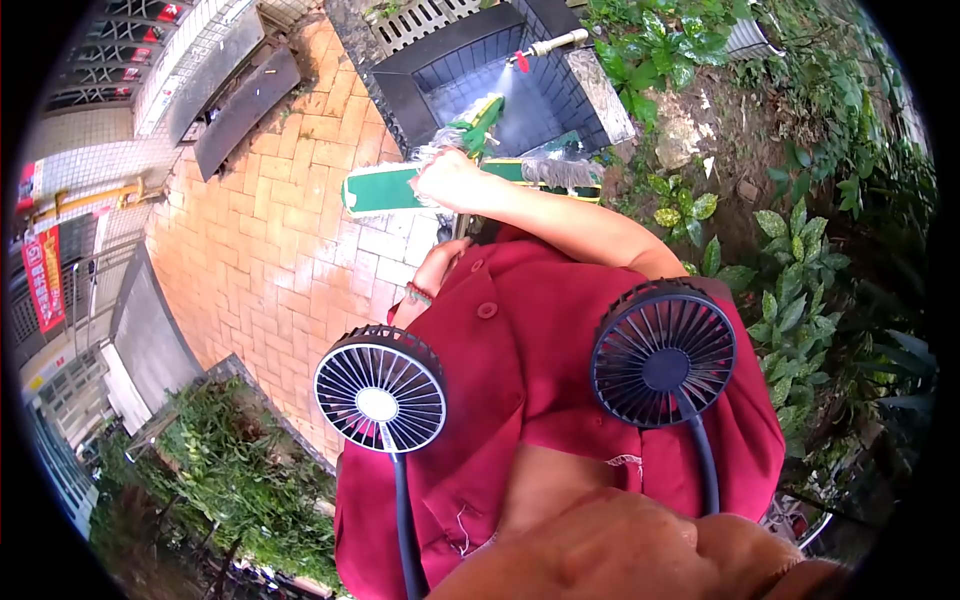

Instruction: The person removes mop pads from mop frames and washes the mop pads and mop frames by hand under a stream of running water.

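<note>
A long flat mop head point(382, 191), green with grey fringe, lies across the near side of a dark tiled basin point(398, 100). My right hand point(445, 180) is closed on the mop head, left of its middle, beside the grey fringe. Beyond it, a green and yellow fringed piece point(484, 124) sticks out over the basin. Water sprays from a tap point(553, 44) with a red handle onto that piece. Closer to my body, my left hand point(440, 264), with a beaded bracelet at the wrist, is at the mop's pole point(461, 226); its fingers are partly hidden.
Orange brick paving point(270, 220) spreads to the left, with a dark slab point(246, 112) near the wall. Leafy plants point(795, 290) grow on the right and at lower left. Two small fans point(380, 402) on bendable arms hang before my red shirt point(560, 300).
</note>
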`<state>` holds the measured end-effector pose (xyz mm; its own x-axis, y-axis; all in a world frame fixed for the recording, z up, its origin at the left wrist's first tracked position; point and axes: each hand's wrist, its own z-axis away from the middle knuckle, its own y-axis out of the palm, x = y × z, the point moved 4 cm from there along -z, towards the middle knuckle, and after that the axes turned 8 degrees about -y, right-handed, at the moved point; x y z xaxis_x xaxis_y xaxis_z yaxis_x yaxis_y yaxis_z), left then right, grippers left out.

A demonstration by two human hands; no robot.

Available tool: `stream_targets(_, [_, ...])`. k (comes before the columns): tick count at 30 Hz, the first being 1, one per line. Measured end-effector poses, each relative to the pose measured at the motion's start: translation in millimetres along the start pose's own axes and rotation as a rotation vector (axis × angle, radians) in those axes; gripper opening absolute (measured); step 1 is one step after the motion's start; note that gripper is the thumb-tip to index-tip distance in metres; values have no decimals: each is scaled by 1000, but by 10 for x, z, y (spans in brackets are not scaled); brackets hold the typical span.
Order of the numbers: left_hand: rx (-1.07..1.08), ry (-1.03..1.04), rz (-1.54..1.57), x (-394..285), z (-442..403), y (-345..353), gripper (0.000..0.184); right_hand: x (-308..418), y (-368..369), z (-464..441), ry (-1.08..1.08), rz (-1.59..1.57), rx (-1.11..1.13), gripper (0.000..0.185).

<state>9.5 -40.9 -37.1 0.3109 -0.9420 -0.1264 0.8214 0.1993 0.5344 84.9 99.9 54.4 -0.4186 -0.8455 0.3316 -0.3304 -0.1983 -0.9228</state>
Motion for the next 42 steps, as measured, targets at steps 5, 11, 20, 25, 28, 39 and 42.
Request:
stream_targets(5, [-4, 7, -119, -162, -271, -69, 17, -87, 174, 238, 137, -9, 9, 12])
stream_targets(11, [-100, -53, -24, -195, -224, 128, 18, -224, 287, 328, 53, -224, 70, 23])
stream_targets(20, [-225, -10, -163, -543, -227, 477, 21, -1336, -601, 177, 180, -236, 72, 35])
stream_targets(25, [-82, -10, -87, -672, -310, 594, 16, -1734, -915, 8, 257, -296, 184, 32])
stream_targets(28, [-78, -12, -67, -689, -300, 565, 16, -1717, -890, -39, 228, -311, 115, 32])
stream_targets(39, [-97, -109, -55, -581, -103, 247, 16, -664, -103, 239, 216, -386, 78, 23])
stream_targets(42, [-20, -117, -135, -568, -42, 175, 17, -364, 106, 353, 214, -362, 89, 24])
